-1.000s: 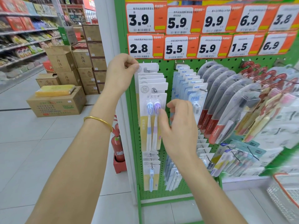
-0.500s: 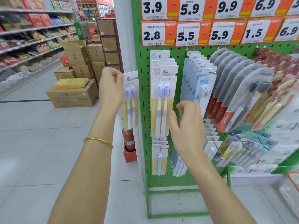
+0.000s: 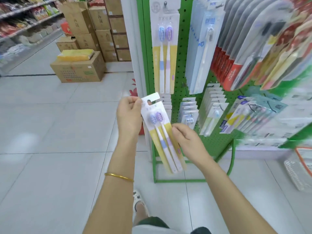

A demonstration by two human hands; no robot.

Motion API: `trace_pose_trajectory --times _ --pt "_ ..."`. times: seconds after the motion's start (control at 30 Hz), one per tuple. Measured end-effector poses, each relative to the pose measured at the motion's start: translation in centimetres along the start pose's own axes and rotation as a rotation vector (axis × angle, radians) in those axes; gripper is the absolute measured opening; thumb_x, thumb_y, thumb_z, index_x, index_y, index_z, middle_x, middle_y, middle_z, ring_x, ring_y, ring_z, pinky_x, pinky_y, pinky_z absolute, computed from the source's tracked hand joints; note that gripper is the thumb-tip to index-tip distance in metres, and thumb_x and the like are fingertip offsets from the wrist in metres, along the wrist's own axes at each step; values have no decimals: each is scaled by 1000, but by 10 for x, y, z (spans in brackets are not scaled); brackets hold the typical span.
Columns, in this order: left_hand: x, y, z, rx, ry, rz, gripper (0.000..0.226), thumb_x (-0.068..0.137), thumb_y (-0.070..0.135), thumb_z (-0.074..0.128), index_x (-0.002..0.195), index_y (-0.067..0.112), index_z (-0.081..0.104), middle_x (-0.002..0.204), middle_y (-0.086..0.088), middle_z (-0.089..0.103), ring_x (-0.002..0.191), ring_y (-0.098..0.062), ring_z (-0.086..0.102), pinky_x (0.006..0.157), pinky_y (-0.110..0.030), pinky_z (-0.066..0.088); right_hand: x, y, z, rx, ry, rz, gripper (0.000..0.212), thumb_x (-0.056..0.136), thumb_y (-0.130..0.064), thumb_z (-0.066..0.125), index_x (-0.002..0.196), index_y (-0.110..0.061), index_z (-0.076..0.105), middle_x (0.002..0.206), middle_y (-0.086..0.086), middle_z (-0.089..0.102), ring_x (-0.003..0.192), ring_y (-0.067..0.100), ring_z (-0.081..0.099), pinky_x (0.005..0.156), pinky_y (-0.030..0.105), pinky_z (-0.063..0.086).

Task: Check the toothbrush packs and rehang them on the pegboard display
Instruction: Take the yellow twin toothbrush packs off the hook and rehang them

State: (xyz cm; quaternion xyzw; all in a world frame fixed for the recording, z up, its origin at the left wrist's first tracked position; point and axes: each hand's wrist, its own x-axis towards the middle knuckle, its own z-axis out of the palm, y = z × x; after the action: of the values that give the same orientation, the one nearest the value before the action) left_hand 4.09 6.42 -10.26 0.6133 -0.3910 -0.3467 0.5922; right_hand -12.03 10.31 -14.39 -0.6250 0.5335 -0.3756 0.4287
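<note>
The toothbrush pack (image 3: 162,132) (two brushes inside, one blue-headed, one purple) is off the pegs and tilted in mid-air before the lower part of the green pegboard (image 3: 182,65). The left hand (image 3: 129,114) pinches its top corner beside the hang slot with curled fingers (image 3: 130,100), and the right hand (image 3: 187,141) grips its right edge halfway down. A matching pack (image 3: 164,48) hangs above beside other blister packs (image 3: 253,39), while pale floor tiles (image 3: 50,132) run left to stacked cardboard boxes (image 3: 99,19), a yellow bundle (image 3: 75,55) on the nearest, and stocked shelves (image 3: 20,19).
</note>
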Motion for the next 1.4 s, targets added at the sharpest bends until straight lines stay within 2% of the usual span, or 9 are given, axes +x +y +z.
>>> trace_pose_trajectory --times 0.17,0.3,0.4,0.5,0.73,0.83,0.97,1.17,1.4 --pt "-40 -20 53 -26 -142 1 10 97 18 49 105 21 53 98 -1 62 86 -13 59 83 -33 47 -33 25 -23 220 163 108 15 93 -6 54 84 -12 64 74 -7 64 64 0 56 59 12 42" --pt "-81 -25 91 70 -367 99 40 101 24 40 138 8 32 108 9 53 88 1 52 78 -9 38 -43 38 -37 278 325 158 14 92 -11 55 81 -7 63 74 6 60 67 15 51 61 27 40" --pt "-92 -39 106 150 -466 135 53 100 36 39 143 8 25 132 -7 52 122 -18 49 101 -29 40 -49 45 -48 300 412 194 14 92 -10 55 82 -4 63 71 8 56 63 17 45 56 27 36" --pt "-102 -47 113 273 -649 148 67 100 38 39 152 18 1 158 2 21 139 -13 30 104 -20 26 -51 47 -59 334 519 211 14 93 -9 54 84 -3 62 70 8 53 61 15 42 52 24 35" --pt "-115 -64 116 460 -1004 144 82 93 42 50 151 30 -7 151 5 37 130 -16 46 106 -35 38 -42 60 -85 461 721 307 14 92 -11 55 81 -7 62 73 10 51 67 20 41 61 29 37" --pt "-119 -67 112 532 -1122 126 94 90 30 64 152 29 -6 155 7 25 136 -7 30 108 -22 24 -38 65 -96 507 813 360 17 92 -11 55 77 -13 63 70 3 58 61 14 48 59 27 42" --pt "-126 -71 110 591 -1149 182 103 86 22 70 151 32 -9 158 6 15 142 -9 21 109 -20 19 -33 71 -106 519 930 391 24 92 -11 55 69 -16 59 59 -2 53 48 7 42 51 23 39" --pt "-132 -64 121 750 -1125 305 102 80 33 74 152 28 2 148 -3 24 126 -24 43 98 -35 41 -29 76 -110 550 1071 402 29 90 -11 54 62 -15 53 58 1 47 51 12 38 51 25 35" --pt "-127 -63 124 748 -1169 215 104 77 22 68 150 34 -4 147 -3 24 122 -22 43 94 -34 44 -32 74 -114 656 938 352 23 93 -17 55 71 -16 54 63 1 49 58 16 45 61 31 42"
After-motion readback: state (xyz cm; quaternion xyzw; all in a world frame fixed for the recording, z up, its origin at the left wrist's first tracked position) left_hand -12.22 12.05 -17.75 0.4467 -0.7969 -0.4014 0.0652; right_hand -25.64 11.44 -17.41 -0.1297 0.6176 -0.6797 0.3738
